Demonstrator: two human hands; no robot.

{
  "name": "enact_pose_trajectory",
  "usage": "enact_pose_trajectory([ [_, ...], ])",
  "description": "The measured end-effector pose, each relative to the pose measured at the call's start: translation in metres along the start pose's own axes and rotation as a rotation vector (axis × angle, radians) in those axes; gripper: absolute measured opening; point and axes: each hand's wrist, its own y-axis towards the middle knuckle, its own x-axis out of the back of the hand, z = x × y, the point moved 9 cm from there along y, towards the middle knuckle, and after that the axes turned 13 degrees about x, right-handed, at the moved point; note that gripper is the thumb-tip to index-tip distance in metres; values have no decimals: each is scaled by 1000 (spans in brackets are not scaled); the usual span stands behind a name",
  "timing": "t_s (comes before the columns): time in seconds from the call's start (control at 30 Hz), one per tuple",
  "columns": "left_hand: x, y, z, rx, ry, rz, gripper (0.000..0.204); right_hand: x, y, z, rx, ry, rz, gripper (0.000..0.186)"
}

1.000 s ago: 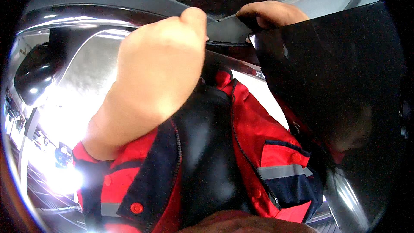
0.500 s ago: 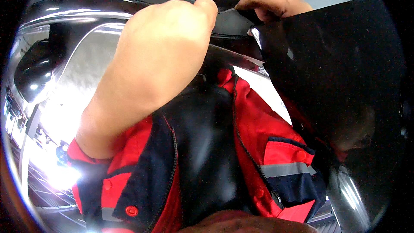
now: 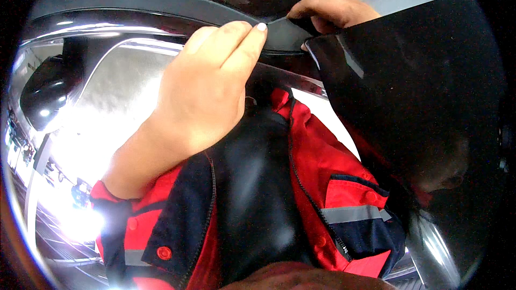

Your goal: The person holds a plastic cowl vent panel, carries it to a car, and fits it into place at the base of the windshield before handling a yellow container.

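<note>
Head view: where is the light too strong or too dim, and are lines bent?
In the head view, glare washes out the lower left; in the head view, the left hand is brightly lit, the right hand dimmer; in the head view, the black panel shows dim reflections, and lines bow near the dark round rim.

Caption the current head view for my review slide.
Left hand and right hand at a grey strip, the right partly behind a glossy black panel.

Glare (image 3: 80,220) whites out lower left | left hand (image 3: 201,86) brightly lit | right side dim, grainy | edges bend
</note>
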Motion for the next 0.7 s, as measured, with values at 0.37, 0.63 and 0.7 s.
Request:
enact_pose_trajectory([
  [0.37, -13, -21, -4, -148, 109, -249, 47, -6, -6, 11, -257, 373, -92, 37],
  [0.63, 5, -31, 13, -155, -39, -74, 35, -11, -30, -6, -98, 140, -157, 36],
  [0.7, 20, -46, 28, -167, -59, -190, 40, -11, -63, -17, -253, 40, -245, 35],
])
